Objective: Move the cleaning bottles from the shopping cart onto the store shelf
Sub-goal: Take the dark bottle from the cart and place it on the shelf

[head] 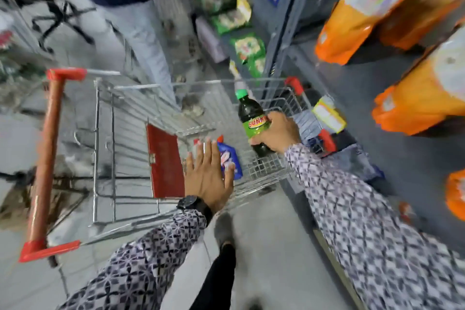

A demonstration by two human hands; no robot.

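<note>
My right hand [278,132] grips a dark green cleaning bottle [251,114] with a green cap and a green label, held over the right part of the wire shopping cart [125,138]. My left hand [207,173] hovers flat with its fingers spread above the cart, holding nothing. Beneath its fingertips lies a blue packet [230,158] in the cart's basket. The grey store shelf [377,118] runs along the right, just past the cart.
Orange bags [412,106] stand on the shelf at right, green and blue packs [249,48] farther along it. The cart's red handle [46,153] is at left, with a red child-seat flap [164,161]. Another person [141,22] stands beyond the cart. My shoe [224,228] is on the grey floor.
</note>
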